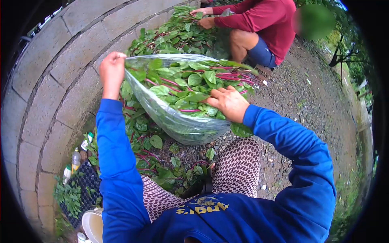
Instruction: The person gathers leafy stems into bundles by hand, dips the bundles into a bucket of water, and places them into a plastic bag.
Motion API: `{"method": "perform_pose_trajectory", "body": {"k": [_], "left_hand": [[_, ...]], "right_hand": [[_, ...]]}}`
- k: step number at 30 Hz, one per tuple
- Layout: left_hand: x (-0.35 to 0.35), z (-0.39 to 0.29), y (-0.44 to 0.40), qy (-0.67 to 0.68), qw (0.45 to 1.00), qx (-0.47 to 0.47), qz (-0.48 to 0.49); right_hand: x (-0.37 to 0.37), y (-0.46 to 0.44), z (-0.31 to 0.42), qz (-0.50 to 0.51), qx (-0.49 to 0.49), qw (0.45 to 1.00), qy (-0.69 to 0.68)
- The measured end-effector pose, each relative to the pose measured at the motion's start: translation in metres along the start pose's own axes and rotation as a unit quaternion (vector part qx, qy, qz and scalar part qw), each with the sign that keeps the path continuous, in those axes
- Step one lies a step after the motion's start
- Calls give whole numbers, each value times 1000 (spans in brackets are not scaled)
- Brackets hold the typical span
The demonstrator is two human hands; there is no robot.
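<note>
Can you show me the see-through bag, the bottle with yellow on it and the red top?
See-through bag (188,129): head view, lower side.
Bottle (75,159): head view, middle.
Red top (275,24): head view, body part.

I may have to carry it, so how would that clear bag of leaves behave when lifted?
The clear bag would probably sag and fold, since its thin plastic is wrinkled. The leaves look loosely packed, so some might spill from the wide mouth if it tips.

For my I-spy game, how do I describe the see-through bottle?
Find the big gray blocks on the picture's left. Beside them, by the black mesh, three bottles sit close together. The see-through bottle is the middle one, yellow low down; the others are white and green.
</note>
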State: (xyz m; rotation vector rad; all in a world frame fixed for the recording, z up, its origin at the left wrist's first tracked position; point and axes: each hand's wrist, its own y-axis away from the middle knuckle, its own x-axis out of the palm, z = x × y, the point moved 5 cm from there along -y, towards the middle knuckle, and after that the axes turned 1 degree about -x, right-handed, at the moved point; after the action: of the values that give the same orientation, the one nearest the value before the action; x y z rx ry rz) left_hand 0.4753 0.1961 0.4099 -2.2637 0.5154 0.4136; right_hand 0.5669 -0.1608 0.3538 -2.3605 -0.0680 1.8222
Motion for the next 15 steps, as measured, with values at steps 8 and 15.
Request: {"method": "perform_pose_trajectory", "body": {"k": [8, 15], "left_hand": [[78, -195, 151, -39, 870, 290, 397], [114, -168, 149, -64, 865, 236, 439]], "right_hand": [[-15, -15, -6, -19, 4, 996, -88], [-19, 93, -130, -254, 248, 778, -519]]}}
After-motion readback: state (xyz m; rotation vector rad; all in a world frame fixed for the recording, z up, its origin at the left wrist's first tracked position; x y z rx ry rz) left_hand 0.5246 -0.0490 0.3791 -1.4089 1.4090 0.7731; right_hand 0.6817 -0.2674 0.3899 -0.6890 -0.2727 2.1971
